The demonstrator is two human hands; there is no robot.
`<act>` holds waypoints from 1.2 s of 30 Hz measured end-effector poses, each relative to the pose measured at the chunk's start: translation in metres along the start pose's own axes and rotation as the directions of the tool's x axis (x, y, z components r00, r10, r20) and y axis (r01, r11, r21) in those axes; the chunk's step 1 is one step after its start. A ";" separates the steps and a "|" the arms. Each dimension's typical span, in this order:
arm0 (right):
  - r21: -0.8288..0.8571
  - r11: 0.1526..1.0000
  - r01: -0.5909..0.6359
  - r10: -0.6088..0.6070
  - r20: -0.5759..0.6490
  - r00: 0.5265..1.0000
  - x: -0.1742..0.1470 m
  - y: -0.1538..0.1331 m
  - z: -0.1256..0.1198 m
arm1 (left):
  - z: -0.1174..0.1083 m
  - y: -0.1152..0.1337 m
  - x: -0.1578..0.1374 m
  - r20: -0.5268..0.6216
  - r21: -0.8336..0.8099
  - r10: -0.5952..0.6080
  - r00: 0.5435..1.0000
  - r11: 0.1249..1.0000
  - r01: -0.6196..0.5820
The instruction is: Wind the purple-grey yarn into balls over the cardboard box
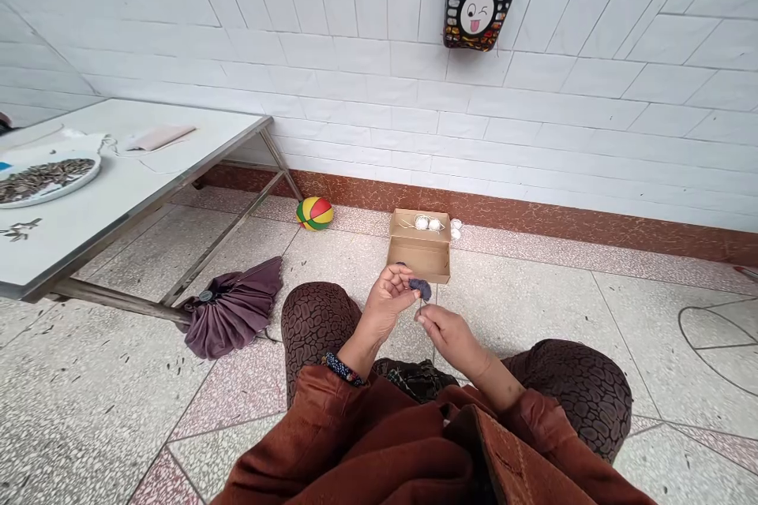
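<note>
A small dark blue yarn bundle (pixel 421 289) is pinched in the fingers of my left hand (pixel 388 296), above the lap. More dark blue shows behind these fingers. Just below the bundle, my right hand (pixel 450 338) is closed on a thin dark strand (pixel 421 306) that runs up to it; whether this is yarn or a thin tool, I cannot tell. Past my hands, an open cardboard box (pixel 420 254) lies on the floor. Two white yarn balls (pixel 428 224) sit in its lid, and further white round pieces (pixel 455 229) are beside it.
A white table (pixel 178 146) with a plate (pixel 88 176) of dark seeds stands at the left. On the floor are a purple folded umbrella (pixel 234 308) and a colourful ball (pixel 314 214). A black basket (pixel 462 35) hangs on the tiled wall. A wire frame (pixel 716 347) is at right.
</note>
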State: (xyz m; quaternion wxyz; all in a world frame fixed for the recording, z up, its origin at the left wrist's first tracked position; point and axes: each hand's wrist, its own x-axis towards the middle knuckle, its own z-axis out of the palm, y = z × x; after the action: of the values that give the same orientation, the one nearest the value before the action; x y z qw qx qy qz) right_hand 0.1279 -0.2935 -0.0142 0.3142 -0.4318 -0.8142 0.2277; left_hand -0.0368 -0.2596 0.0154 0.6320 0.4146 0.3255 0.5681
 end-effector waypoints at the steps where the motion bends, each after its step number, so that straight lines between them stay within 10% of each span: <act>1: -0.012 0.999 0.041 -0.040 0.040 0.998 -0.002 -0.004 0.000 | -0.002 -0.002 0.002 -0.035 0.029 0.011 0.999 1.000 -0.010; 11: -0.012 0.999 0.030 -0.032 -0.174 0.984 0.045 0.007 -0.041 | -0.004 -0.002 -0.002 0.191 0.080 -0.108 0.976 0.992 0.095; 19: 0.031 0.998 0.053 -0.055 0.064 0.996 0.016 0.006 0.004 | -0.013 -0.008 0.006 -0.099 -0.021 0.041 0.994 0.999 -0.043; 28: -0.091 0.985 0.145 -0.147 -0.018 0.989 0.049 -0.010 -0.052 | -0.009 -0.003 0.000 0.116 0.121 -0.063 0.991 0.991 0.049; 36: 0.002 1.000 0.019 -0.019 -0.019 1.000 0.039 0.013 -0.007 | -0.012 -0.002 0.002 -0.036 -0.122 0.002 0.999 0.992 -0.006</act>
State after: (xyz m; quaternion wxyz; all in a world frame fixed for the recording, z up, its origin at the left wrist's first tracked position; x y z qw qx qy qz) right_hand 0.1232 -0.2524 -0.0057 0.3244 -0.4260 -0.8151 0.2214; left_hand -0.0463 -0.2555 0.0079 0.6490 0.3654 0.3007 0.5957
